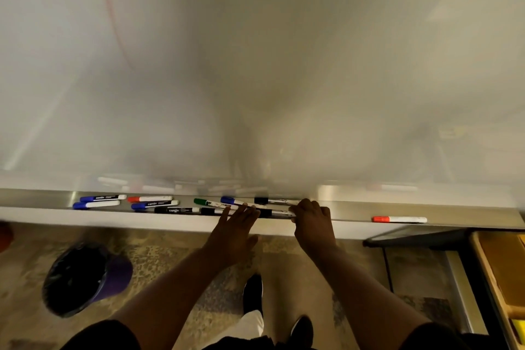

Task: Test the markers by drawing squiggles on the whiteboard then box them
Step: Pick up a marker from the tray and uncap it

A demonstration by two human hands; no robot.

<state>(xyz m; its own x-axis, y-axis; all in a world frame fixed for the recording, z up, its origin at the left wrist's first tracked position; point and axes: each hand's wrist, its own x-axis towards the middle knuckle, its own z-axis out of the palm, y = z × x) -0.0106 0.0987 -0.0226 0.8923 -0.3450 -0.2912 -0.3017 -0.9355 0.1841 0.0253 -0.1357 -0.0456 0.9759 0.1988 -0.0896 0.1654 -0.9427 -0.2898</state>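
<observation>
Rests left hand (237,226), fingers spread, on the tray's (355,214) markers (216,203); pinches black-capped marker (277,213) in right hand (312,221), fingertips hidden behind knuckles.

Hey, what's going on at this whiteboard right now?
A person stands at the whiteboard, both hands at its tray, where the markers lie. The left hand reaches with straight fingers onto them. The right hand curls its fingers round the end of a black marker. A red marker lies apart on the right. The board shows only a faint red line, and nothing is lifted yet.
</observation>
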